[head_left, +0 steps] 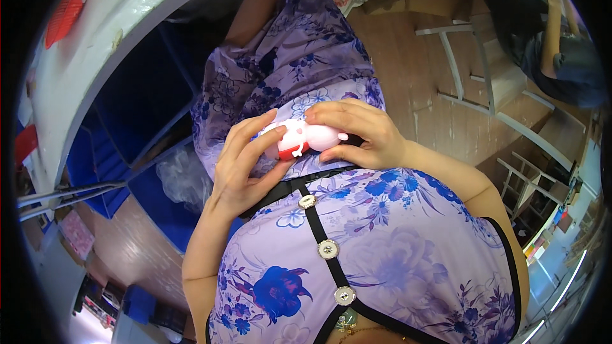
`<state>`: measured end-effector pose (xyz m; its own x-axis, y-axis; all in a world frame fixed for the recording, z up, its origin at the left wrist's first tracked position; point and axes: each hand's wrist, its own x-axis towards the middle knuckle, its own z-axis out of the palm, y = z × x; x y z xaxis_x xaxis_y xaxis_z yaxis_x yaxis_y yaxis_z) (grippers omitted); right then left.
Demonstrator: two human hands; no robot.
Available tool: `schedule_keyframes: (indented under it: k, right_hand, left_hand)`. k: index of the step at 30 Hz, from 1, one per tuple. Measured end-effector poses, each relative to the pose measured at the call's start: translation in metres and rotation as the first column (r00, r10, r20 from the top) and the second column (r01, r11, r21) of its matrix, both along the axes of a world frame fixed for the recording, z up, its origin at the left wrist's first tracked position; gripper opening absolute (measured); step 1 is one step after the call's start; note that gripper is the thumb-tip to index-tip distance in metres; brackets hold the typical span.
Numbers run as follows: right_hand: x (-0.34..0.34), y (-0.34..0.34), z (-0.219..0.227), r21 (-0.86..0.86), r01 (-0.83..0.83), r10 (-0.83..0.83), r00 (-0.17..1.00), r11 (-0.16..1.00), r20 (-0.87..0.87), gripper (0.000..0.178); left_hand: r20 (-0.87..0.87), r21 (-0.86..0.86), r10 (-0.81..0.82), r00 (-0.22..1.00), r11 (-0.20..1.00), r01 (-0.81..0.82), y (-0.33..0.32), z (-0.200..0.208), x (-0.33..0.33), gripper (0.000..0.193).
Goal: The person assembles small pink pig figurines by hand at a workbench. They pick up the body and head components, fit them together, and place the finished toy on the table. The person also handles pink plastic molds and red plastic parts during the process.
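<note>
A small pink toy figure (324, 138) with a white and red part (292, 143) lies sideways between my two hands, above my lap. My left hand (245, 156) grips its left end, with the thumb below and the fingers over the top. Around the right end curls my right hand (360, 130), fingers above and thumb underneath. A small pink nub sticks out at the toy's right end. The fingers cover parts of the figure, so its full shape is hidden.
A white table edge (127, 32) curves along the left, with red plastic baskets (67, 9) on it. Blue bins (159, 76) and a clear plastic bag (185, 178) are below. At right stand a metal-framed stool (488, 64) and another person's arm (551, 32).
</note>
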<state>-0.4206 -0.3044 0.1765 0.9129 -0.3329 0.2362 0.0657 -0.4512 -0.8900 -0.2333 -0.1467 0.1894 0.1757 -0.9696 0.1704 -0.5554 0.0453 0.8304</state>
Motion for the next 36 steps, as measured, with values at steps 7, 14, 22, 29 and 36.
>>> schedule_keyframes:
  k: [7,14,22,29,36]
  right_hand:
    - [-0.004,0.007,-0.004,0.094,0.037,-0.028,0.995,0.995,-0.098,0.046]
    - [0.001,0.005,0.0,0.263,0.104,-0.037,0.968,0.959,-0.248,0.043]
    - [0.046,-0.025,0.002,0.912,0.114,-0.091,0.992,0.393,-0.084,0.047]
    - [0.069,-0.013,0.026,0.926,0.104,-0.109,0.992,0.363,-0.068,0.054]
    - [0.062,0.015,0.024,0.389,0.192,-0.209,0.978,0.901,0.0,0.07]
  left_hand:
    - [-0.054,0.078,-0.02,0.998,0.997,0.024,0.0,0.002,-0.004,0.045]
    - [-0.254,0.191,0.028,0.967,0.981,0.022,-0.001,-0.006,-0.001,0.043]
    - [-0.931,0.347,0.326,0.162,0.93,0.124,-0.03,-0.015,0.009,0.047]
    - [-0.938,0.223,0.213,-0.274,0.975,-0.003,-0.035,-0.013,-0.004,0.055]
    - [-0.972,0.094,0.063,-0.228,0.987,-0.128,-0.03,-0.016,-0.01,0.052]
